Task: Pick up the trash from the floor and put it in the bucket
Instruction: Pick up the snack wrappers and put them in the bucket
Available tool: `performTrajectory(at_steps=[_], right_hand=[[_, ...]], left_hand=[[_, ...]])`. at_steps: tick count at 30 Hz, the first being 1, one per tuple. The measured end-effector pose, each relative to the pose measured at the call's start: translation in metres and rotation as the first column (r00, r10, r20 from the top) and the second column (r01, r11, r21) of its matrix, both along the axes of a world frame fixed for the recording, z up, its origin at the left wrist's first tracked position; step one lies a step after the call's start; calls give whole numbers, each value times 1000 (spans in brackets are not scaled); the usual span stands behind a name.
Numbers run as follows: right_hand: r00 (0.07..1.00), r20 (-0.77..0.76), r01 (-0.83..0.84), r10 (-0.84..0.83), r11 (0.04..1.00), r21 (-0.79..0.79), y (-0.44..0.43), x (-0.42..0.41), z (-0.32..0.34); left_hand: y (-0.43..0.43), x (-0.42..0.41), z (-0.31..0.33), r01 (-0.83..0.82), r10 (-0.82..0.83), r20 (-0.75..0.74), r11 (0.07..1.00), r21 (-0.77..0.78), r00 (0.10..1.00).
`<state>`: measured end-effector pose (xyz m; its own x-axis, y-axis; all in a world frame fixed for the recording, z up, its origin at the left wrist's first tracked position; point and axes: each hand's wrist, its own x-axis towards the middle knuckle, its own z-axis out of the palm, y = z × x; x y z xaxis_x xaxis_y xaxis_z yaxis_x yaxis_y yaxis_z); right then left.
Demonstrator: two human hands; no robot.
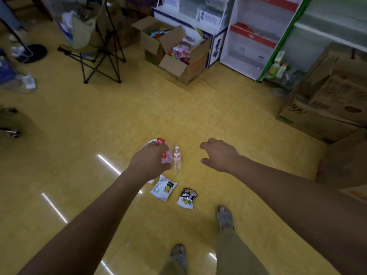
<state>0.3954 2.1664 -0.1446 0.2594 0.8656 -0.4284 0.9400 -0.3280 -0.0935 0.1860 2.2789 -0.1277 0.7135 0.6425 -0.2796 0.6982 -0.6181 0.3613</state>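
The left hand (pixel 150 160) reaches out and down with its fingers curled round a crumpled clear wrapper (pixel 165 157) with red print, which shows above the knuckles and at the thumb side. I judge the step in hand to be gathering the trash. The grip looks loose on a thin, slippery film, so it would do well to bunch the film tighter into the palm before adding anything. The red print is too crumpled to read.

Just right of that hand a small water bottle (pixel 177 158) lies on the yellow floor (pixel 79 135). It is clear and looks empty, with a white cap and a red-and-white label whose writing is too small to make out. Below the left hand, nearer the feet, lie a white packet (pixel 163 187) with a green round mark and, to its right, a black packet (pixel 187 198) with a white bottom edge. Both carry print I cannot read.

The right hand (pixel 219 154) hovers to the right of the bottle, apart from it. Its fingers are loosely bent and it holds nothing. It is the free hand and the nearer one for the bottle, and a grasp round the middle should be enough for so light a thing. The flat packets will want pinching by an edge.

Far to the right of that hand stands a cardboard box (pixel 325 104) with upside-down digits that may read 2025, and blurred characters beside them. The bucket is not in view, so it must be found before anything can be dropped in.
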Motion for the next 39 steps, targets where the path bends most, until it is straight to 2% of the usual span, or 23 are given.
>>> performTrajectory(at_steps=[6,11,17,22,27,35,39], right_hand=[[991,-49,-124,123,992,-18,41,44,-32],[962,-92,-263,258,964,-37,74,86,-66],[891,-109,-450,441,889,-81,104,123,-104],[864,-100,-503,493,856,-119,122,133,-152],[834,-125,-551,538,824,-130,132,117,-236],[749,-133,-662,649,731,-167,138,71,-428],[735,-124,-678,667,718,-157,132,53,-508]], left_hand=[[14,29,-17,-135,134,-76,991,-9,988],[20,64,-43,-290,283,-167,957,-16,944],[17,104,-90,-423,392,-257,903,-78,883],[10,113,-144,-484,440,-283,868,-107,852],[-1,100,-229,-522,462,-316,843,-135,829],[-38,83,-424,-560,493,-304,804,-200,815],[-54,76,-507,-562,490,-305,795,-230,817]])
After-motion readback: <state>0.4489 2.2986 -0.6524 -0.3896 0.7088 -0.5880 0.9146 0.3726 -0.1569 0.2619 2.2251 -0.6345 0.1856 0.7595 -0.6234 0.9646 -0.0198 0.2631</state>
